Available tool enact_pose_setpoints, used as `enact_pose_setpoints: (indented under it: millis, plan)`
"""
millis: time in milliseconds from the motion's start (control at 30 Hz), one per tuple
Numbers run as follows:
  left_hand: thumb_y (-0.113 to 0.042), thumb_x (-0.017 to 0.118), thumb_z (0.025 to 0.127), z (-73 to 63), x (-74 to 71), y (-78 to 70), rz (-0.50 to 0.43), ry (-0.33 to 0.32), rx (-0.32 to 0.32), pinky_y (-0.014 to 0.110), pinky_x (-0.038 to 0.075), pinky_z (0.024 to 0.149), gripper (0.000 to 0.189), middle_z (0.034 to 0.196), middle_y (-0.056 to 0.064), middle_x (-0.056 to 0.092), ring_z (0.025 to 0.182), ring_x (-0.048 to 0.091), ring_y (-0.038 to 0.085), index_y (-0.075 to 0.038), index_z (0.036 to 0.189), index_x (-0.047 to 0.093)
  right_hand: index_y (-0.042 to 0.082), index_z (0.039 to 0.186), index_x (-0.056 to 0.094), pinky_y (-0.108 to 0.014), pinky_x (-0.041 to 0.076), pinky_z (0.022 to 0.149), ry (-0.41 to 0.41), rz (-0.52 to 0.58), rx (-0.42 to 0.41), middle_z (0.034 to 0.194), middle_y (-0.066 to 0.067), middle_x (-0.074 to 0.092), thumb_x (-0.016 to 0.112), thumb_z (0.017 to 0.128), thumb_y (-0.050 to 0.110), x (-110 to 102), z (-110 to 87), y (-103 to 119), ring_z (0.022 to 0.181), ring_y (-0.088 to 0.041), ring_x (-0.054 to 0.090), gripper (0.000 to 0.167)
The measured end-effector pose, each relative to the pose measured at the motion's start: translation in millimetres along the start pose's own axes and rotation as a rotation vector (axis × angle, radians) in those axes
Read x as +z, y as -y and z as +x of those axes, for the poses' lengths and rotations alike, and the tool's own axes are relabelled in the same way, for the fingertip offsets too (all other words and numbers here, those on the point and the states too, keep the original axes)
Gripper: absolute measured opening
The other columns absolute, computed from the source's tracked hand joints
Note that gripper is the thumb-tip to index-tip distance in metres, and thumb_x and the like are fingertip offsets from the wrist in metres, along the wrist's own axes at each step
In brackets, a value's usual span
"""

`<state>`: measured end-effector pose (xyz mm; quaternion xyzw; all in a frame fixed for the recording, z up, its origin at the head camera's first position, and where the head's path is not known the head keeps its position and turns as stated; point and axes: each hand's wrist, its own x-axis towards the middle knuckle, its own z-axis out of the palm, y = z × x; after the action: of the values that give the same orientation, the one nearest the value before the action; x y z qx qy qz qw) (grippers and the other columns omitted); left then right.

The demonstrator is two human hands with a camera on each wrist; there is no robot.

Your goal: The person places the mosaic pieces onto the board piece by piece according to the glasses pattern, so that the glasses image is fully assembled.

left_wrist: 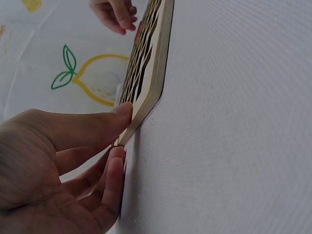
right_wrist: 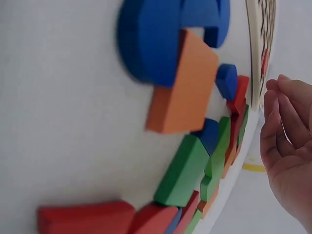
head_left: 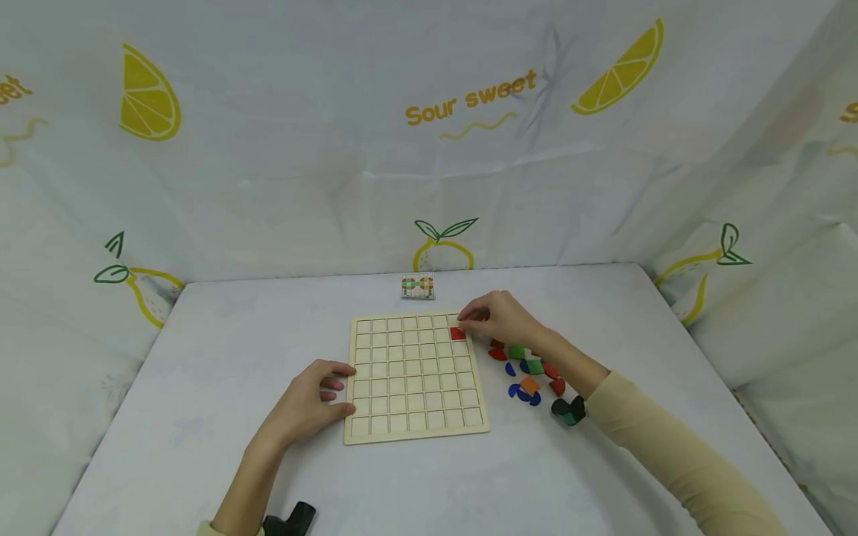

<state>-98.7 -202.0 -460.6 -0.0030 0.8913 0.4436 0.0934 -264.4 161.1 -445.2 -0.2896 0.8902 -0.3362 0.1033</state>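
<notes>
A square wooden grid board (head_left: 416, 380) lies on the table. My left hand (head_left: 313, 394) grips its left edge, with the thumb on the near part and the index finger farther up. In the left wrist view the thumb (left_wrist: 92, 129) presses the rim near a corner. A red tile (head_left: 457, 333) sits at the board's right side, one cell below the top right corner. Just above that tile is my right hand (head_left: 501, 316), its thumb and fingers bent with tips close together. No piece shows between those fingertips in the right wrist view.
Right of the board lie several coloured blocks: a red half-round piece (head_left: 557, 387), an orange square (head_left: 529, 385), a green block (right_wrist: 183, 170) and blue curved pieces (right_wrist: 151, 39). A small patterned card (head_left: 418, 286) lies behind the board. White lemon-print cloth (head_left: 322, 149) hangs at the back.
</notes>
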Motion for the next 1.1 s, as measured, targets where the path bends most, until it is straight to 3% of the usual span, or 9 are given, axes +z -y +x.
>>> enact_pose_setpoints:
  millis: [267,500,1100]
  plan:
    - [-0.005,0.091,0.084,0.1,-0.1,0.8,-0.020,0.005,0.000,0.046,0.059,0.103,0.054,0.133,0.013,0.067,0.115,0.067,0.024,-0.009,0.134,0.070,0.006,0.110,0.083,-0.028,0.061,0.086,-0.065,-0.008,0.040,0.101,-0.007,0.083,0.080,0.099,0.017,-18,-2.7,-8,0.090,-0.017,0.074,0.016]
    - [-0.005,0.092,0.084,0.4,-0.1,2.0,-0.024,0.006,-0.004,0.046,0.059,0.103,0.054,0.132,0.012,0.068,0.114,0.067,0.023,-0.010,0.133,0.070,0.005,0.111,0.082,-0.029,0.062,0.089,-0.084,-0.019,0.060,0.101,-0.007,0.082,0.081,0.099,0.015,-31,-10.7,-24,0.094,-0.021,0.074,0.016]
    - [-0.005,0.092,0.083,0.7,-0.9,1.0,-0.023,0.002,-0.016,0.044,0.059,0.102,0.054,0.130,0.011,0.068,0.113,0.067,0.023,-0.010,0.133,0.070,0.009,0.112,0.080,-0.020,0.053,0.080,0.090,0.001,0.124,0.103,-0.005,0.076,0.089,0.091,0.022,-43,-28.6,-65,0.094,-0.020,0.061,0.027]
